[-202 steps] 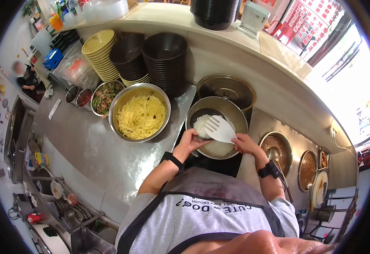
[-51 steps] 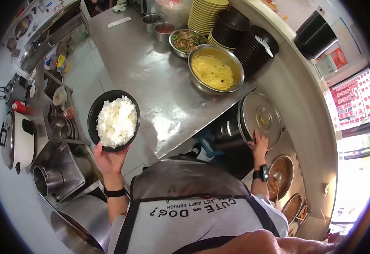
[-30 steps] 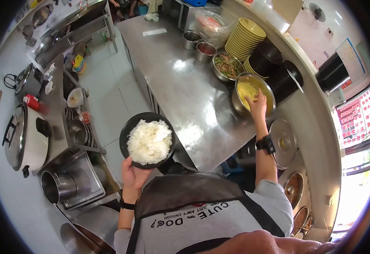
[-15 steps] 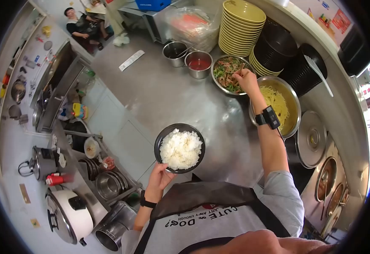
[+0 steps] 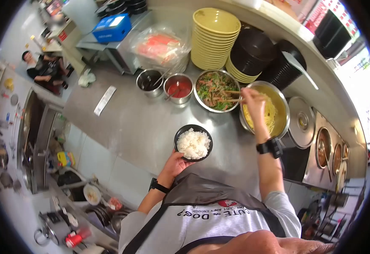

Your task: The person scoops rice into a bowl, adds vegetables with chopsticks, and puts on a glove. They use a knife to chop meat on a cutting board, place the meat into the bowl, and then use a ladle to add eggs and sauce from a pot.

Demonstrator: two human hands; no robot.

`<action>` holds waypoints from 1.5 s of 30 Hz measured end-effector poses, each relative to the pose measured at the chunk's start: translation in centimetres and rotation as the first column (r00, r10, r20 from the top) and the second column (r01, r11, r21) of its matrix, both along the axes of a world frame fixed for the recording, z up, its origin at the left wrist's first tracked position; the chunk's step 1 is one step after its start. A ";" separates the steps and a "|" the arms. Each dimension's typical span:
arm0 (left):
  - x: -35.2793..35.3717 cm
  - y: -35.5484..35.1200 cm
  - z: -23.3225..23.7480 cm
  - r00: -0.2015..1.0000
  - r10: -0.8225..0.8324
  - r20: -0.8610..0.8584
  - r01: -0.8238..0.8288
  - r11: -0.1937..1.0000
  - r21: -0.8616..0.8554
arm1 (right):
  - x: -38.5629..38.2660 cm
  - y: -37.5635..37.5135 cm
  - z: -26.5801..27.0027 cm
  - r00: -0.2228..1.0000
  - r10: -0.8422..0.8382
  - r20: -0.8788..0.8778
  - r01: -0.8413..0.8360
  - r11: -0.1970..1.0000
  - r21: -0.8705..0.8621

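Note:
My left hand (image 5: 174,164) grips the lower left edge of a black bowl (image 5: 210,148) heaped with white rice (image 5: 193,144), held in front of the apron. Farther out, my right hand (image 5: 253,101) is closed on a pair of chopsticks (image 5: 230,100). Their tips point left, spread apart, into a metal bowl (image 5: 212,110) of chopped greens mixed with brownish strips (image 5: 214,86). Beneath my right hand is a larger metal bowl (image 5: 283,111) with pale yellow shreds (image 5: 271,112), partly covered by my hand and wrist.
Two metal pots, one with dark liquid (image 5: 150,82) and one with red sauce (image 5: 179,88), stand left of the greens. Behind rise stacked yellow bowls (image 5: 214,42) and black bowls (image 5: 252,51). A round lid (image 5: 301,122) lies at right. A person (image 5: 47,70) sits far left.
My right hand has moved from above the greens toward the shreds' bowl, and its chopsticks now show clearly. The whole view has shifted, and the rice bowl remains in my left hand.

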State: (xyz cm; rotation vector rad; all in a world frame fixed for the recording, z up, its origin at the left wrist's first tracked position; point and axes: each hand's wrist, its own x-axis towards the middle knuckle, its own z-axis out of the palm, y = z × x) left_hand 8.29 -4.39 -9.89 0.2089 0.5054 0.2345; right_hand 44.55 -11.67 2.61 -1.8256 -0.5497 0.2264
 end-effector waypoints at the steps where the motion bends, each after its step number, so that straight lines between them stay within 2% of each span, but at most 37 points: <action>1: 0.7 1.3 0.5 0.999 -0.048 -0.015 0.048 0.998 0.027 | -1.3 0.3 -0.6 0.998 -0.060 -0.013 0.061 0.998 0.028; 2: 1.4 2.7 0.2 0.997 -0.076 -0.008 0.076 0.997 0.014 | -2.4 0.8 -2.0 0.992 -0.118 -0.040 0.120 0.992 0.046; 4: 2.4 5.3 0.3 0.971 -0.218 -0.094 0.228 0.967 0.111 | -3.8 0.8 -3.6 0.979 -0.195 -0.055 0.202 0.965 0.166; 6: 3.1 7.5 0.8 0.963 -0.262 -0.054 0.267 0.958 0.106 | -5.1 0.6 -3.4 0.971 -0.236 -0.032 0.238 0.957 0.164; 8: 3.5 8.9 0.7 0.954 -0.300 -0.023 0.301 0.949 0.091 | -5.9 0.4 -3.9 0.954 -0.283 0.103 0.265 0.951 0.159; 10: 4.4 11.0 -0.1 0.932 -0.355 0.068 0.350 0.934 0.075 | -6.2 1.5 -4.4 0.939 -0.336 0.073 0.321 0.934 0.157; 12: 4.8 11.9 0.0 0.921 -0.385 0.062 0.382 0.922 0.058 | -6.0 2.3 -5.3 0.906 -0.418 -0.073 0.423 0.876 0.232; 16: 5.2 13.5 -0.3 0.878 -0.475 0.061 0.472 0.880 0.056 | -4.6 3.6 -6.2 0.879 -0.462 -0.120 0.477 0.854 0.209; 18: 5.3 13.8 -0.6 0.877 -0.475 0.076 0.472 0.880 0.055 | -4.1 4.1 -5.9 0.875 -0.422 -0.237 0.476 0.837 0.270; 19: 5.4 13.8 -0.7 0.878 -0.471 0.085 0.467 0.882 0.060 | -4.1 4.3 -5.8 0.875 -0.425 -0.231 0.477 0.838 0.265; 21: 5.5 14.0 -0.2 0.877 -0.469 0.103 0.465 0.883 0.057 | -4.7 4.9 -5.0 0.816 -0.463 -0.347 0.564 0.768 0.303; 24: 5.5 14.3 -0.4 0.878 -0.463 0.119 0.463 0.886 0.036 | -6.3 5.4 -4.1 0.771 -0.472 -0.428 0.622 0.705 0.342; 27: 5.4 14.6 0.1 0.884 -0.453 0.116 0.453 0.891 0.029 | -7.3 4.7 -3.8 0.761 -0.482 -0.435 0.643 0.654 0.400; 28: 5.3 14.7 0.4 0.887 -0.449 0.106 0.448 0.893 0.035 | -7.5 4.4 -3.6 0.760 -0.480 -0.438 0.643 0.656 0.395; 31: 4.8 15.0 0.4 0.899 -0.427 0.098 0.425 0.904 0.039 | -8.4 3.3 -1.8 0.830 -0.436 -0.347 0.534 0.800 0.274; 36: 4.7 15.7 0.1 0.902 -0.424 0.084 0.423 0.905 0.038 | -9.4 3.6 0.6 0.828 -0.455 -0.328 0.530 0.826 0.194; 40: 4.8 15.8 0.0 0.908 -0.412 0.070 0.411 0.911 0.034 | -9.9 4.6 -0.3 0.819 -0.465 -0.336 0.522 0.847 0.100; 42: 4.9 15.9 0.5 0.908 -0.416 0.061 0.413 0.909 0.051 | -9.4 4.5 -3.4 0.829 -0.450 -0.332 0.514 0.847 0.136; 44: 4.9 15.9 0.9 0.904 -0.424 0.050 0.421 0.904 0.074 | -9.5 5.1 -5.2 0.868 -0.455 -0.200 0.493 0.840 0.226; 45: 5.0 15.8 1.0 0.903 -0.425 0.060 0.421 0.904 0.069 | -9.5 5.5 -5.3 0.849 -0.493 -0.189 0.527 0.812 0.251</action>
